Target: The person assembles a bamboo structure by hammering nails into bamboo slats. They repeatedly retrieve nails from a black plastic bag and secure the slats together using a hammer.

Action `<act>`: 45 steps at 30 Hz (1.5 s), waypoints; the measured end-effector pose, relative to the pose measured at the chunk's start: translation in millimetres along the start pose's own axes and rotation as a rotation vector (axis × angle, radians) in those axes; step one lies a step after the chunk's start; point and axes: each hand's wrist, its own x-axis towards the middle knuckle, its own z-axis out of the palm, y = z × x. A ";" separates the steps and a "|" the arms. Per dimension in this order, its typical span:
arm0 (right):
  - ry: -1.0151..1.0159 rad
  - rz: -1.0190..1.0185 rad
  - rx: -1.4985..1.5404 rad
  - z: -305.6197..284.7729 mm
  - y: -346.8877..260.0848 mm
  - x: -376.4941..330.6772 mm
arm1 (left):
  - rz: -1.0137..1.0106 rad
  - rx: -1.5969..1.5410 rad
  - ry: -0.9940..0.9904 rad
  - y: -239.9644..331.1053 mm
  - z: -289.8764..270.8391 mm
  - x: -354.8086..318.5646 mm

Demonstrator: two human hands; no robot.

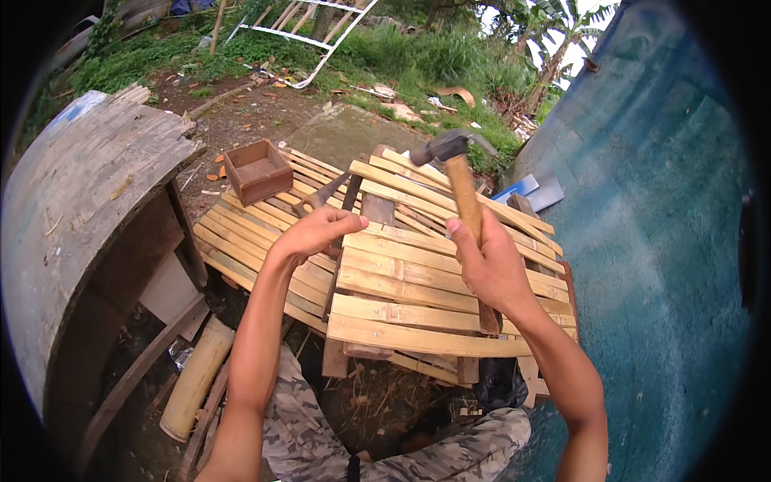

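My right hand (494, 265) is wrapped round the wooden handle of a claw hammer (464, 189). Its dark metal head is raised above a panel of split bamboo slats (401, 287). Nail heads dot several slats, which lie across dark wooden crosspieces. At the panel's left edge, my left hand (313, 234) pinches with thumb and forefinger beside the ends of the slats. Whatever sits between those fingertips is too small to make out. Just beyond that hand, a hand saw (323, 195) lies on the slats of a lower bamboo platform (249, 233).
A small open wooden box (259, 173) sits on the lower platform's far side. To my left stands a weathered wooden table (88, 185), with a bamboo section (197, 377) beneath. A blue-green wall (642, 265) rises close on my right. A white metal frame (321, 44) leans in the grass.
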 end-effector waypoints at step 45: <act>-0.023 0.199 0.082 -28.1 -14.6 -0.8 | -0.009 -0.025 0.031 -4.4 4.3 -2.8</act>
